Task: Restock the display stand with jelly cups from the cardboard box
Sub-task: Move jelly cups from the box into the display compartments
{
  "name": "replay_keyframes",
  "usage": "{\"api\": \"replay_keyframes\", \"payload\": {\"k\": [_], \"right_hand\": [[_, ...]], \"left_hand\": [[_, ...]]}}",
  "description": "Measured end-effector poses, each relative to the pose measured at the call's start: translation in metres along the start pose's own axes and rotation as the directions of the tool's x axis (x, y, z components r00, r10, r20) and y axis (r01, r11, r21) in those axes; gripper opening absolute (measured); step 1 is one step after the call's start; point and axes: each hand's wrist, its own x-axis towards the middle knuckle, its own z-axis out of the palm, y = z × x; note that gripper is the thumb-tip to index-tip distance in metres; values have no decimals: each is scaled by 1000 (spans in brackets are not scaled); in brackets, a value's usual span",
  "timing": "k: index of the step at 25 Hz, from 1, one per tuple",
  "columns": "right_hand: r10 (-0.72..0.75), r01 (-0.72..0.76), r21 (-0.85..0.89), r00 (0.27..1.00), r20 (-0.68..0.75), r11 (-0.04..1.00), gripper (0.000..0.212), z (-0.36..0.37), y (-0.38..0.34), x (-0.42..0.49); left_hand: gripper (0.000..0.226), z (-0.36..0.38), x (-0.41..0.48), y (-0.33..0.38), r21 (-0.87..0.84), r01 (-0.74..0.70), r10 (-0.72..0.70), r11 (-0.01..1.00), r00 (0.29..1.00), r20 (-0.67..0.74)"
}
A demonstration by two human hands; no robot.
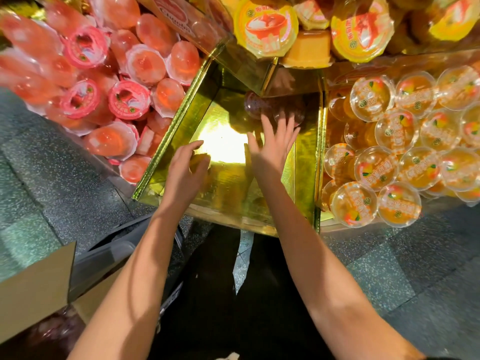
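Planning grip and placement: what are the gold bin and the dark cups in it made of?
Gold bin: probably foil-faced card, mirror-glossy; strong glare, creased folded edges. Dark cups: seemingly thin clear plastic, glossy; highlights on see-through walls over dark jelly.

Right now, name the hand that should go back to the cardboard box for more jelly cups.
Left. The left hand is on the side of the cardboard box, lower left; the right hand spreads its fingers at the dark jelly cups.
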Motion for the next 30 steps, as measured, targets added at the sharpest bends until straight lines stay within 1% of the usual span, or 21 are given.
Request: {"api": "replay_keyframes", "payload": {"k": [2, 4, 6, 7, 9, 12, 14, 17, 19, 21, 23, 24, 25, 26, 28, 30], "right_hand": [[34, -36, 64, 999, 23, 997, 49, -8, -1, -35], [32, -39, 106, 997, 70, 994, 49, -18, -2, -68], [16, -39, 141, 987, 159, 989, 48, -32, -6, -89], [-17, -16, 146, 975, 221, 989, 48, -39, -10, -96], [-111, 71, 136, 942, 317, 988, 46, -52, -19, -107], [-333, 294, 157, 853, 402, 943, 47, -73, -47, -129], [-485, 448, 194, 748, 452, 873, 48, -82, -63, -151], [-612, 616, 208, 570, 548, 760, 49, -93, -81, -187], [-659, 703, 233, 422, 623, 671, 50, -96, -87, -218], [-691, 763, 293, 262, 674, 576, 50, -95, -89, -255], [-719, 798, 374, 104, 688, 473, 48, -89, -88, -288], [-705, 800, 402, 37, 708, 446, 47, -85, -90, -304], [-667, 793, 417, -17, 745, 445, 46, -82, -93, -316], [-627, 779, 426, -55, 777, 460, 47, -77, -96, -327], [-610, 751, 475, -123, 783, 459, 47, -64, -105, -358], [-604, 741, 510, -179, 777, 437, 46, -47, -116, -392]], "left_hand": [[41, -1, -7, 9, 29, -3, 4, 1000, 1000, -11], [46, -5, -19, 18, 48, -4, 5, 999, 999, -38], [48, -9, -39, 26, 81, -3, 11, 997, 996, -93], [48, -11, -52, 30, 110, -3, 18, 994, 991, -129], [44, -14, -81, 34, 157, 9, 25, 988, 977, -213], [40, -18, -148, 35, 156, 90, -22, 984, 921, -389], [40, -17, -195, 29, 121, 189, -105, 974, 858, -503], [40, -15, -253, 11, 64, 367, -242, 928, 725, -645], [41, -16, -288, -1, 15, 445, -307, 895, 639, -705], [41, -17, -324, -16, -77, 505, -375, 860, 522, -766], [40, -15, -361, -36, -160, 557, -437, 815, 410, -800], [39, -14, -378, -46, -191, 586, -470, 787, 370, -801], [39, -12, -393, -56, -215, 610, -499, 763, 343, -796], [39, -9, -407, -64, -253, 627, -536, 737, 313, -784], [39, -2, -440, -84, -357, 631, -606, 689, 229, -762], [42, 12, -471, -109, -417, 586, -623, 695, 203, -755]]}}
